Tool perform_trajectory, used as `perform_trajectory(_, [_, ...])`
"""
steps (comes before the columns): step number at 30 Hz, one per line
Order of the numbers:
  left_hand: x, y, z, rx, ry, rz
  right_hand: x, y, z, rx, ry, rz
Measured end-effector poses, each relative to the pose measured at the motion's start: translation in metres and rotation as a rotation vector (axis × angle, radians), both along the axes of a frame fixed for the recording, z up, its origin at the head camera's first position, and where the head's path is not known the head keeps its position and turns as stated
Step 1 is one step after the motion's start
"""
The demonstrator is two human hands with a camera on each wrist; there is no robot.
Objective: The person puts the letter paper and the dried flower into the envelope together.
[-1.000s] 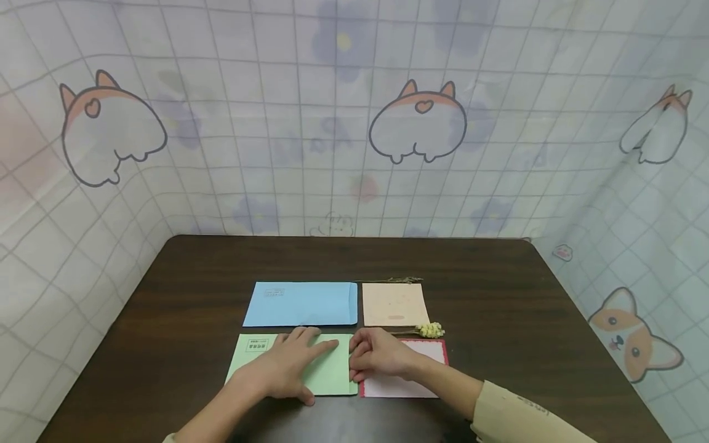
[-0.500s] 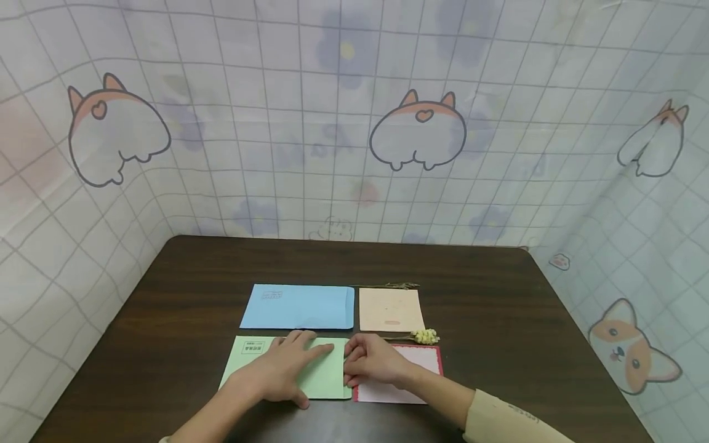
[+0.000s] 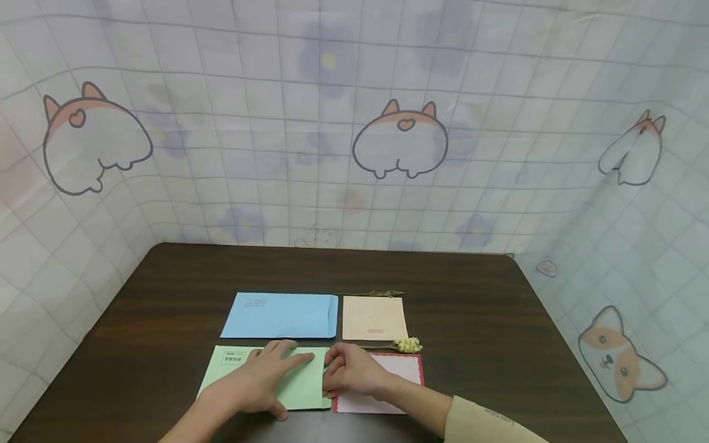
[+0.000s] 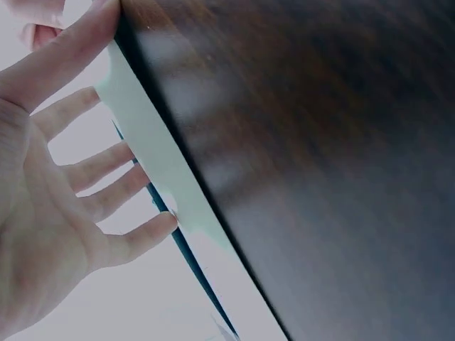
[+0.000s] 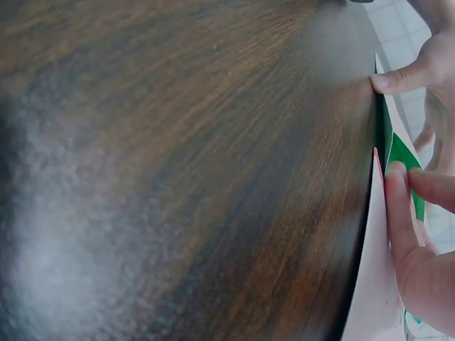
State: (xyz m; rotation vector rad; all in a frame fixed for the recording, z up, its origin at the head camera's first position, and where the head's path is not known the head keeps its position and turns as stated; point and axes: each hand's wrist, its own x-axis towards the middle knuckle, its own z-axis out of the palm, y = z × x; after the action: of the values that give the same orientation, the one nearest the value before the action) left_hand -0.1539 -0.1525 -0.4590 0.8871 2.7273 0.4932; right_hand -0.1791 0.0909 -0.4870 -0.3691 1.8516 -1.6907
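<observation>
A light green envelope point(image 3: 301, 387) lies on the table at the front, its printed box at the upper left. My left hand point(image 3: 257, 378) rests on it, fingers spread, with the thumb at the near edge. At its right end my right hand point(image 3: 354, 374) has curled fingers on the flap. The right wrist view shows that thumb and finger pinching the flap, with the envelope's darker green inside point(image 5: 404, 153) exposed. Beneath my right hand and forearm lies a white card with a red border point(image 3: 408, 368), partly covered.
Behind the green envelope lies a blue envelope point(image 3: 282, 315), with a beige card point(image 3: 373, 319) to its right. A yellow dried flower point(image 3: 408, 345) lies between the two cards. A thin dried sprig point(image 3: 388, 293) lies along the beige card's far edge. Patterned curtains point(image 3: 310, 154) surround the table.
The head view has shifted, so everything sits further left and lower. Both hands keep their places on the green envelope, with the right fingers still at its flap.
</observation>
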Motion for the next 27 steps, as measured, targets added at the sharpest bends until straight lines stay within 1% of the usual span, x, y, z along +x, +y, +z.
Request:
perform_trajectory(5, [0.006, -0.015, 0.000, -0.002, -0.017, 0.011, 0.007, -0.013, -0.001, 0.003, 0.038, 0.000])
perform_trajectory(9, [0.005, -0.021, 0.002, 0.005, -0.020, 0.011, 0.008, -0.019, 0.000, 0.024, 0.080, -0.007])
perform_trajectory(13, [0.005, -0.024, 0.005, 0.000, -0.024, 0.019, 0.006, -0.023, -0.001, 0.033, 0.101, 0.009])
perform_trajectory(17, [0.003, -0.019, 0.003, -0.005, -0.022, 0.013, 0.006, -0.017, -0.002, 0.057, 0.103, 0.016])
perform_trajectory(21, [-0.003, -0.005, 0.003, 0.001, -0.010, -0.010, 0.004, -0.004, 0.003, 0.105, 0.114, 0.000])
perform_trajectory(24, [-0.004, 0.001, 0.005, -0.024, -0.014, -0.006, 0.002, 0.002, 0.006, 0.109, 0.121, 0.018])
perform_trajectory(27, [-0.003, 0.001, 0.008, -0.059, -0.008, 0.000, 0.001, 0.001, 0.008, 0.116, 0.136, 0.044])
